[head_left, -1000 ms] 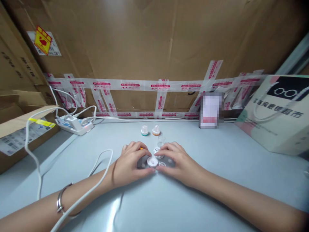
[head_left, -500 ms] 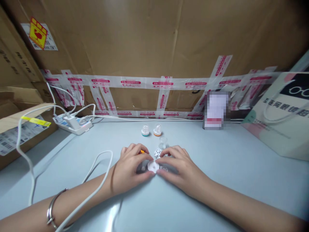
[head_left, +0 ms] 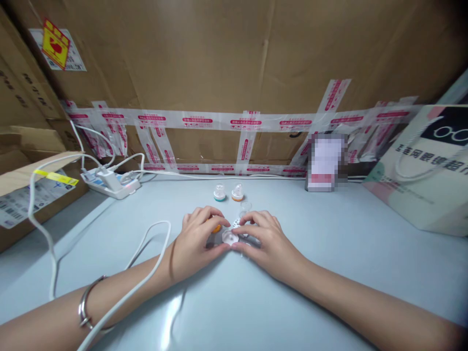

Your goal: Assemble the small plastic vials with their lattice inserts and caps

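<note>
Between the fingertips of both hands is a small white round plastic piece point(head_left: 230, 238), pinched at its edges low over the table. My left hand point(head_left: 200, 233) closes on its left side, thumb near me and fingers beyond. My right hand point(head_left: 263, 239) grips the right side the same way. An orange round part point(head_left: 216, 228) shows behind my left fingers. Just past the white piece lies a white piece with holes point(head_left: 237, 223), partly hidden by my right fingers. Beyond it sits a clear cup-like cover point(head_left: 245, 208). Small clear bits by my right thumb are blurred.
Two small clear-domed items stand farther back, one teal-based point(head_left: 220, 193) and one orange-based point(head_left: 237, 193). A white cable point(head_left: 161, 263) crosses over my left forearm. A power strip point(head_left: 111, 183), a propped phone point(head_left: 322, 163), a paper bag point(head_left: 420, 180) and cardboard boxes point(head_left: 204, 58) surround the table.
Both hands and the white round piece sit slightly higher in the picture and a little to the left. The view has shifted slightly; the grip looks the same.
</note>
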`<state>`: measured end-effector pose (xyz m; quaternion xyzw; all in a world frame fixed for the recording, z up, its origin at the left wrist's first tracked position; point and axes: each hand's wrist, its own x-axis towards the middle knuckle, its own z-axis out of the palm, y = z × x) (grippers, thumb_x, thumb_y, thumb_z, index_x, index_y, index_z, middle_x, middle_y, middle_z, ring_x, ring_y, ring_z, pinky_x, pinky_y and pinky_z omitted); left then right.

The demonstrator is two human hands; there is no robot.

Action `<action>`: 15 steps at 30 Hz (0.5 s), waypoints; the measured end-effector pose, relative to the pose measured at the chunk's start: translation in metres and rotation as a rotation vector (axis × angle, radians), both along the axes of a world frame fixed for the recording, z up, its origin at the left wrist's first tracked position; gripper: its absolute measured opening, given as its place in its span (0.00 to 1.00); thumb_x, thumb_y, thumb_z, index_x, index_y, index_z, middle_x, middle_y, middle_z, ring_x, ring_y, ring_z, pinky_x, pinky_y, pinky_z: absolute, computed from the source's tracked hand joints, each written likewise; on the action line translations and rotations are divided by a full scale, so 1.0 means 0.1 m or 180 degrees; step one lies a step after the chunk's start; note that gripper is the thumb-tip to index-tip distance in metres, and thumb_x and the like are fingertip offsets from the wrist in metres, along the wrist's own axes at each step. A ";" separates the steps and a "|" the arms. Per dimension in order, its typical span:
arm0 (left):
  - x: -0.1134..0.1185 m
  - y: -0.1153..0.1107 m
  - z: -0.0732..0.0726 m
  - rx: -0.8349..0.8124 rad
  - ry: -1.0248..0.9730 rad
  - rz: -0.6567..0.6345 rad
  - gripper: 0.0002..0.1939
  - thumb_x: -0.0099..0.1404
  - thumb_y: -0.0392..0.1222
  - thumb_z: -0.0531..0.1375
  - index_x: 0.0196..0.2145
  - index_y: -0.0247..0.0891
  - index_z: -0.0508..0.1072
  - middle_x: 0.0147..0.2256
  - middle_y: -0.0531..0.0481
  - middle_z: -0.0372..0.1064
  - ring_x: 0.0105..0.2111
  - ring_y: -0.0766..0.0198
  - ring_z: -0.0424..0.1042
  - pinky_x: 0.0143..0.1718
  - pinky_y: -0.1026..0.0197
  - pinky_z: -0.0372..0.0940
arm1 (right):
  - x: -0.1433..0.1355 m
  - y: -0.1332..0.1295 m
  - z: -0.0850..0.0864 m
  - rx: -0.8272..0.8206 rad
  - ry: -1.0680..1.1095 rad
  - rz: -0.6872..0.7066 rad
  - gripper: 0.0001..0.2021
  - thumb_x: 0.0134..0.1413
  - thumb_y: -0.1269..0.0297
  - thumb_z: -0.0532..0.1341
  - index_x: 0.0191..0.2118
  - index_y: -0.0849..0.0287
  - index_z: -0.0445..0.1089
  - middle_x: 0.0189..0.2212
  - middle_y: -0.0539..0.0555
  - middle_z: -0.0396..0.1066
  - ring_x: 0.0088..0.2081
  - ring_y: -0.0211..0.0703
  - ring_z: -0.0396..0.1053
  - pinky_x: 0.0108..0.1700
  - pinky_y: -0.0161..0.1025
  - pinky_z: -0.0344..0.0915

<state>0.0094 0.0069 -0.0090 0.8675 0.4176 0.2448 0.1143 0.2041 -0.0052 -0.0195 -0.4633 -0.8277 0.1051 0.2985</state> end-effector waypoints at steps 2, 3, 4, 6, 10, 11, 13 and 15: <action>0.00 -0.01 0.00 0.0149 0.0022 -0.0019 0.09 0.60 0.44 0.59 0.39 0.43 0.69 0.44 0.47 0.62 0.44 0.57 0.60 0.42 0.55 0.53 | 0.00 0.00 0.00 0.0006 -0.0018 0.0007 0.09 0.50 0.57 0.62 0.39 0.49 0.73 0.41 0.54 0.67 0.45 0.48 0.61 0.46 0.48 0.59; 0.00 -0.02 0.00 0.0215 0.0044 -0.0026 0.07 0.60 0.43 0.59 0.38 0.43 0.70 0.44 0.48 0.62 0.44 0.57 0.60 0.42 0.55 0.52 | 0.00 0.01 -0.01 0.0011 -0.0023 0.0011 0.09 0.50 0.58 0.62 0.39 0.49 0.73 0.40 0.54 0.67 0.45 0.48 0.61 0.46 0.48 0.59; -0.01 -0.02 0.00 0.0270 0.0067 -0.0032 0.06 0.61 0.43 0.59 0.37 0.43 0.70 0.44 0.48 0.62 0.44 0.57 0.60 0.42 0.55 0.52 | 0.00 0.01 -0.01 0.0027 -0.0023 0.0017 0.09 0.50 0.58 0.63 0.39 0.49 0.73 0.40 0.54 0.67 0.45 0.48 0.61 0.46 0.48 0.59; -0.01 -0.02 -0.01 0.0343 0.0095 -0.0057 0.06 0.61 0.43 0.59 0.37 0.44 0.71 0.44 0.48 0.62 0.44 0.57 0.60 0.42 0.56 0.52 | 0.00 0.01 -0.02 0.0061 -0.0013 0.0020 0.09 0.50 0.59 0.63 0.39 0.49 0.73 0.40 0.54 0.67 0.44 0.48 0.61 0.46 0.48 0.59; -0.02 -0.01 -0.02 0.0330 0.0114 -0.0152 0.07 0.62 0.43 0.58 0.39 0.46 0.72 0.43 0.48 0.63 0.44 0.58 0.61 0.42 0.56 0.51 | 0.01 0.02 -0.02 0.0036 0.0032 0.0019 0.09 0.49 0.59 0.63 0.39 0.48 0.73 0.40 0.54 0.67 0.44 0.48 0.61 0.46 0.48 0.59; -0.02 0.00 -0.02 0.0310 0.0119 -0.0169 0.07 0.62 0.43 0.58 0.39 0.47 0.72 0.43 0.48 0.63 0.43 0.58 0.61 0.42 0.56 0.51 | 0.01 0.02 -0.02 0.0011 0.0049 0.0023 0.09 0.49 0.59 0.63 0.39 0.48 0.73 0.40 0.53 0.67 0.44 0.48 0.61 0.47 0.48 0.58; -0.02 0.00 -0.02 0.0269 0.0127 -0.0186 0.07 0.61 0.42 0.59 0.39 0.47 0.72 0.42 0.49 0.64 0.43 0.59 0.62 0.41 0.56 0.51 | 0.01 0.01 -0.02 -0.0023 0.0079 0.0033 0.09 0.49 0.59 0.63 0.39 0.48 0.73 0.40 0.53 0.67 0.45 0.47 0.61 0.47 0.48 0.58; -0.02 0.00 -0.02 0.0241 0.0117 -0.0194 0.07 0.61 0.42 0.59 0.39 0.47 0.72 0.42 0.49 0.64 0.42 0.60 0.62 0.41 0.57 0.51 | 0.01 0.01 -0.02 -0.0034 0.0090 0.0045 0.10 0.50 0.59 0.63 0.40 0.48 0.73 0.40 0.53 0.67 0.45 0.47 0.61 0.48 0.48 0.58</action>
